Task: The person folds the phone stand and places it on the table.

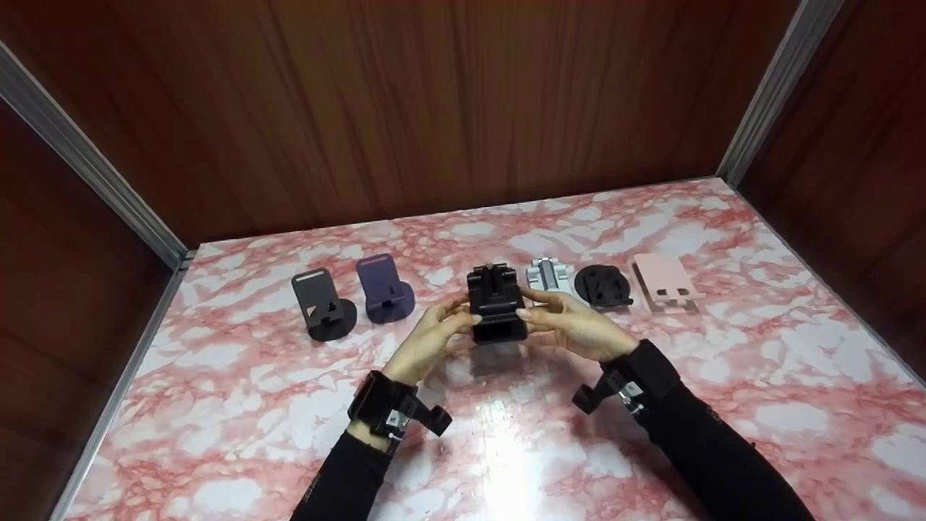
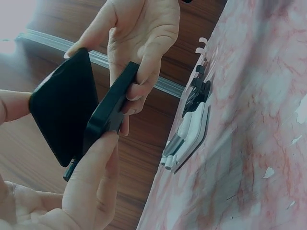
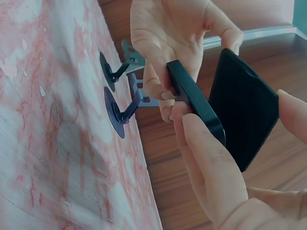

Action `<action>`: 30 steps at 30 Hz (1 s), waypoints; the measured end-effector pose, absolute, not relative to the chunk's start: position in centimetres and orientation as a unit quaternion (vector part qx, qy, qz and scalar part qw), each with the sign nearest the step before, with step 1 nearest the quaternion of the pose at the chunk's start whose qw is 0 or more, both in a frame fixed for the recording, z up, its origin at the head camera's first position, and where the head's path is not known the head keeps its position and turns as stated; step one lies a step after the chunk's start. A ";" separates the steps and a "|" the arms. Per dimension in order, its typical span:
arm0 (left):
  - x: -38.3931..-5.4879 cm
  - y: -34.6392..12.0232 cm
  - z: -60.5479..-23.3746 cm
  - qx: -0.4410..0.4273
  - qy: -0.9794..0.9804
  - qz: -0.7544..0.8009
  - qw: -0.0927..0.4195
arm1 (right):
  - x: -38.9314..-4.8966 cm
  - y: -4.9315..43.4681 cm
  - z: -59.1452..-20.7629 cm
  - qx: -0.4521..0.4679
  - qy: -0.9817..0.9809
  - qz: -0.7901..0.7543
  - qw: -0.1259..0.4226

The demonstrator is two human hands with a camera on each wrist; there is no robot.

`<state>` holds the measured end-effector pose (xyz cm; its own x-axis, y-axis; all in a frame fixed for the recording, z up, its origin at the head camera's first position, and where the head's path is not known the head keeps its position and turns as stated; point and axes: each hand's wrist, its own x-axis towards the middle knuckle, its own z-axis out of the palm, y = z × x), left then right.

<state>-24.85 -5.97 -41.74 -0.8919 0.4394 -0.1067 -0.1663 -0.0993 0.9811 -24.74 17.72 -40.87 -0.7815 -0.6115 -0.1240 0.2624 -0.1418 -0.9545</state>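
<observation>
A black foldable phone stand (image 1: 498,307) is held up off the table, in front of the row of other stands. My left hand (image 1: 428,334) grips its left side with thumb and fingers, and my right hand (image 1: 579,327) grips its right side. In the left wrist view the stand's two flat plates (image 2: 67,108) spread apart in a V, joined at the hinge end. From the right wrist view, fingertips of both hands pinch the thicker plate (image 3: 196,100), while the thumbs touch the thinner plate (image 3: 244,108).
Left of the hands stand a grey phone stand (image 1: 315,291) and a purple one (image 1: 377,278), both upright on round bases. To the right are a folded white stand (image 1: 548,272), a folded black round-based stand (image 1: 603,286) and a pink stand (image 1: 663,273). Wooden panels (image 1: 463,108) enclose the marbled table (image 1: 239,405).
</observation>
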 end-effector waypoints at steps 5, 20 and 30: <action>-24.8 -5.9 -41.7 0.113 0.624 0.746 0.203 | -24.8 17.8 -41.0 -0.154 0.577 -0.746 0.296; -25.0 -5.8 -41.9 0.100 0.677 0.709 0.169 | -24.9 17.7 -41.6 -0.160 0.604 -0.736 0.260; -25.2 -5.8 -42.5 0.108 0.602 0.766 0.198 | -24.8 18.1 -40.9 -0.183 0.680 -0.672 0.229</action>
<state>-25.21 -5.76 -42.54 -0.8986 0.4327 -0.0733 -0.1735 -0.1968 0.9650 -24.78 18.06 -40.88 -0.8278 -0.5571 -0.0657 0.0598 0.0289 -0.9978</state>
